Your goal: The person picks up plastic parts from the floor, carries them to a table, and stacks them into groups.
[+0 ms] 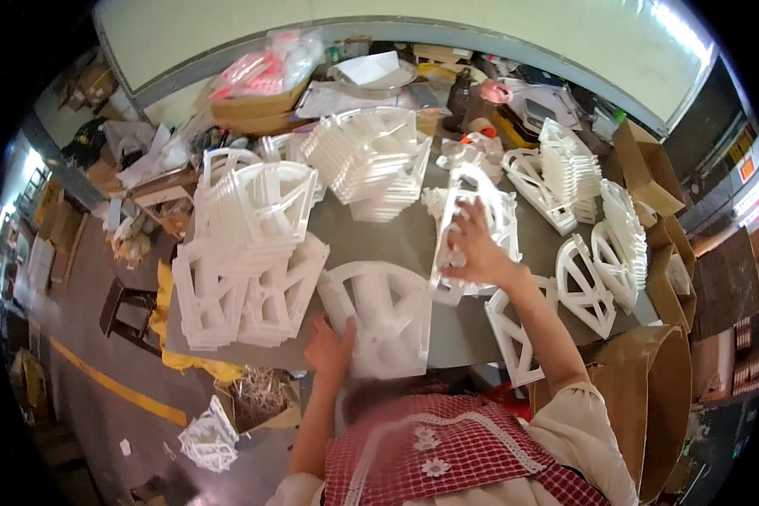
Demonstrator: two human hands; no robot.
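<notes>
Left hand set at a white panel's edge, right hand spread over a white frame

At the lower centre of the frame, a fan-shaped white panel (pixel 388 354) is laid flat at the near edge of the grey table (pixel 388 239). Its left edge is met by the thumb of the left hand (pixel 329 347); the remaining fingers are partly hidden, and whether the panel is clamped between them cannot be told.

Right of centre, the right hand (pixel 485 251) is held over a white openwork frame (pixel 444 228), with its fingers spread apart; whether the frame is touched cannot be told. More white pieces are piled just behind it.

The left of the table is filled by leaning stacks of similar parts (pixel 270 202), and another tall stack (pixel 367 156) is seen at the upper centre. On the right side, a slanted stack (pixel 572 173) is placed near the far edge, and a loose white quadrant (pixel 586 291) is laid nearer the right forearm.

At the upper left of the table, a cardboard box is topped by pink and clear plastic bags (pixel 261 72). A large carton (pixel 649 396) is seen at the lower right. A red checked apron (pixel 438 447) is worn by the person.
</notes>
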